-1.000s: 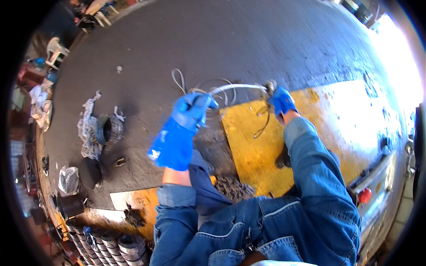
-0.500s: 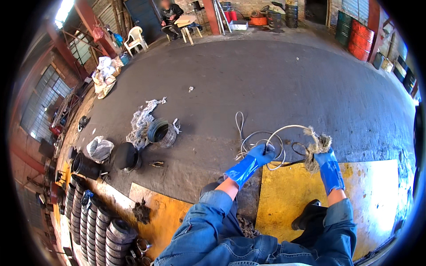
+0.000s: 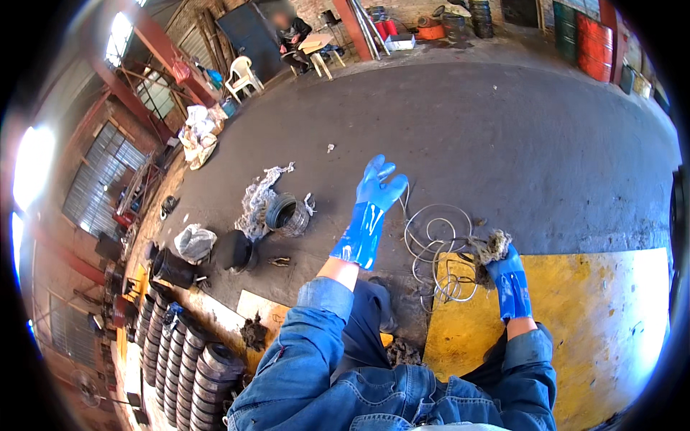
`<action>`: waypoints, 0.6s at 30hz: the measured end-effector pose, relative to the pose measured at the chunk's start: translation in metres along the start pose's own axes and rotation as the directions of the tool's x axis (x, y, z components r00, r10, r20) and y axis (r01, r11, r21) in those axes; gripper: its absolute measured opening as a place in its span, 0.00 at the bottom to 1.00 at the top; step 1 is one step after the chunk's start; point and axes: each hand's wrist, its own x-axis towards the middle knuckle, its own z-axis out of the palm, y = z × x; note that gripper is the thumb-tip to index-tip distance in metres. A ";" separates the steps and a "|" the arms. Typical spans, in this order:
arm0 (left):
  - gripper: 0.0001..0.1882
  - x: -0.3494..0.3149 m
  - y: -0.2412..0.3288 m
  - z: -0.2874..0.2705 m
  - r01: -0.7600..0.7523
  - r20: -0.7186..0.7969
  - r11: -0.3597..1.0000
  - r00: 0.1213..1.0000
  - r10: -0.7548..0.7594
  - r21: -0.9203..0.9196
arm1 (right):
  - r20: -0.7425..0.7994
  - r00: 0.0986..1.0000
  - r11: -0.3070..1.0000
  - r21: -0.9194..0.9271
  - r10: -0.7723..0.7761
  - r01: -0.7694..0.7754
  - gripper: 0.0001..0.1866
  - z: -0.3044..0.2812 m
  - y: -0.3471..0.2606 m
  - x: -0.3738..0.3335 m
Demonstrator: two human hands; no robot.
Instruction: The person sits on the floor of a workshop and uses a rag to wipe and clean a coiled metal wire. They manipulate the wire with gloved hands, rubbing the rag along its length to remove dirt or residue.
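My left hand [image 3: 377, 188], in a blue rubber glove, is raised over the dark floor with its fingers apart. A thin pale wire [image 3: 440, 248] lies in loose loops between my hands, and one strand rises close to my left thumb; I cannot tell whether they touch. My right hand [image 3: 509, 267], gloved likewise, is closed around a wad of frayed, dirty grey-beige rag [image 3: 496, 246]. The wire loops reach this rag, but how they join is hidden.
Yellow sheets [image 3: 568, 316] lie under and beside me. To the left are a wire coil [image 3: 289, 215], shredded white cloth [image 3: 259, 207], a black bucket [image 3: 172, 267] and stacked black ribbed rolls [image 3: 208, 373]. A person [image 3: 291, 32] sits at the back by a small table [image 3: 316, 44].
My left hand has let go of the wire and moved up and left, its fingers spreading. The wire has dropped into loops. My right hand, still on the rag, has shifted slightly left.
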 end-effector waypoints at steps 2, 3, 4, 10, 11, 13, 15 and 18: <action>0.27 -0.003 0.014 0.005 0.084 0.176 0.996 0.982 -0.075 -0.042 | 0.014 1.000 0.966 0.259 0.019 -0.022 0.21 -0.004 0.006 0.008; 0.19 -0.007 0.009 0.008 -0.108 0.333 0.994 0.936 0.112 -0.033 | 0.017 0.999 0.950 0.311 0.031 -0.035 0.21 -0.009 0.009 0.011; 0.17 -0.020 0.017 0.012 0.011 0.411 0.998 0.912 0.014 -0.057 | 0.031 0.998 0.930 0.363 0.052 -0.060 0.21 -0.008 0.010 0.012; 0.15 -0.108 0.034 0.059 0.302 0.585 0.953 0.777 -0.232 -0.022 | -0.090 0.996 1.000 -0.010 0.013 -0.014 0.21 -0.004 -0.028 -0.006; 0.15 -0.118 0.038 0.067 0.323 0.582 0.946 0.768 -0.268 0.009 | -0.080 0.997 0.999 0.046 0.012 -0.008 0.21 -0.008 -0.017 -0.001; 0.19 -0.134 0.034 0.081 0.338 0.580 0.939 0.754 -0.308 0.060 | -0.061 0.997 0.998 0.041 -0.037 0.040 0.21 -0.011 -0.001 0.008; 0.22 -0.146 0.026 0.086 0.188 0.575 0.971 0.782 -0.239 0.149 | -0.035 0.998 0.998 0.025 -0.050 0.051 0.21 -0.016 0.008 0.011; 0.27 -0.152 0.028 0.085 0.149 0.593 0.944 0.747 -0.302 0.293 | -0.042 0.997 0.994 -0.086 -0.066 0.063 0.21 -0.011 -0.005 -0.001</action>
